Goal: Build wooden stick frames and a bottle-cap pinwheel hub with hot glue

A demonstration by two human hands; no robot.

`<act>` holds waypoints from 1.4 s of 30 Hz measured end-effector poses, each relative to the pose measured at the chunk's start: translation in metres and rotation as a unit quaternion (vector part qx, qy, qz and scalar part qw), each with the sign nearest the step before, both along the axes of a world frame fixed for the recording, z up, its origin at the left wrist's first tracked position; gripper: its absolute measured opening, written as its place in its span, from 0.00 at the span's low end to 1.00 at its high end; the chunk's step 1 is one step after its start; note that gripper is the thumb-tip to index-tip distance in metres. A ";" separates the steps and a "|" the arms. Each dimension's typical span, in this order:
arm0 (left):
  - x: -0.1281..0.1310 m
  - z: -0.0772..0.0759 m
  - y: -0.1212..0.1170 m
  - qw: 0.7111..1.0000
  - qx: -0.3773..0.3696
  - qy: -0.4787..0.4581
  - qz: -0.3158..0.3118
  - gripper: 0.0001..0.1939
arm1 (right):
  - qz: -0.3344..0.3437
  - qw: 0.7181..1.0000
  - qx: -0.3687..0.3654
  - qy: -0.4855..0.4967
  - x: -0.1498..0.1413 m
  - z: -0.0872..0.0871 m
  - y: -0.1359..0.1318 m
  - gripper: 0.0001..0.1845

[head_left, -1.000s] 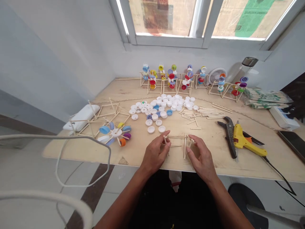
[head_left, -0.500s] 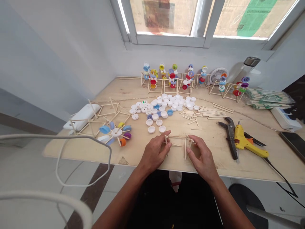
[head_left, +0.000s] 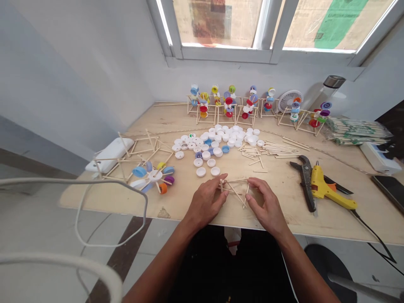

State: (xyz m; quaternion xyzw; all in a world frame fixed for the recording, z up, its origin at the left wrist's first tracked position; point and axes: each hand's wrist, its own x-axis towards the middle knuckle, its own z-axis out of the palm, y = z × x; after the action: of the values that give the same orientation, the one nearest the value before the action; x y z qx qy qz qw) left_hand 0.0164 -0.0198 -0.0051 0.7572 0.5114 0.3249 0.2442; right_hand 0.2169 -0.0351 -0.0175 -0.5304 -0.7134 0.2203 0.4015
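No wording can be read clearly anywhere. A white bottle cap (head_left: 191,135) in the pile at the far middle of the table bears small green print, too tiny to make out. Green printing on the plastic-wrapped packet (head_left: 358,131) at far right and the newspaper (head_left: 334,25) covering the window are also illegible.

1. The left hand (head_left: 206,202) sits palm down just beyond the front edge of the plywood table (head_left: 126,212), its fingers (head_left: 219,189) curling toward the right hand.
2. The right hand (head_left: 268,206) is also beyond that edge, arched, with its fingertips (head_left: 252,187) pointing back toward the left.
3. The hands are near each other, not touching.
4. The bare left forearm (head_left: 158,269) and right forearm (head_left: 307,269) angle inward across that edge, the wrists just past it.
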 end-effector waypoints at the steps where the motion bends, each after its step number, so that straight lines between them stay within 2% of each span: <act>1: 0.000 0.000 0.000 1.000 0.002 0.001 0.000 0.23 | 0.000 1.000 0.003 -0.006 0.000 0.000 0.000 0.19; 9: 0.000 0.001 -0.002 1.000 0.002 -0.006 -0.002 0.24 | -0.005 0.989 0.057 -0.138 -0.007 -0.002 0.000 0.26; 17: -0.001 0.001 -0.004 0.999 -0.020 -0.022 0.019 0.23 | -0.010 0.982 0.075 -0.176 -0.009 -0.005 -0.002 0.26; 21: -0.002 0.000 -0.006 0.997 -0.052 -0.054 0.032 0.22 | -0.013 0.980 0.081 -0.182 -0.010 -0.005 -0.003 0.21; 26: -0.006 -0.003 -0.010 0.989 -0.082 -0.114 0.049 0.21 | -0.011 0.975 0.069 -0.210 -0.010 -0.005 -0.005 0.04; 28: -0.008 -0.004 -0.012 0.986 -0.092 -0.123 0.059 0.20 | -0.011 0.974 0.066 -0.216 -0.010 -0.005 -0.005 0.04; 31: -0.010 -0.003 -0.015 0.984 -0.106 -0.120 0.074 0.20 | -0.021 0.981 0.053 -0.185 -0.009 -0.004 -0.006 0.06; 36: -0.009 0.000 -0.020 0.987 -0.108 -0.086 0.080 0.21 | -0.051 0.998 -0.008 -0.024 0.001 -0.004 -0.009 0.07; 42: -0.007 0.000 -0.024 0.990 -0.099 -0.067 0.074 0.21 | -0.123 0.979 -0.106 0.125 0.010 -0.003 -0.021 0.13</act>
State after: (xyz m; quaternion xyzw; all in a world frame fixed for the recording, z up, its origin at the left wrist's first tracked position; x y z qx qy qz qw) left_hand 0.0099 -0.0442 -0.0047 0.6659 0.5778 0.3398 0.3276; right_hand 0.2265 -0.0562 -0.0202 -0.6217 -0.5595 0.3085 0.4530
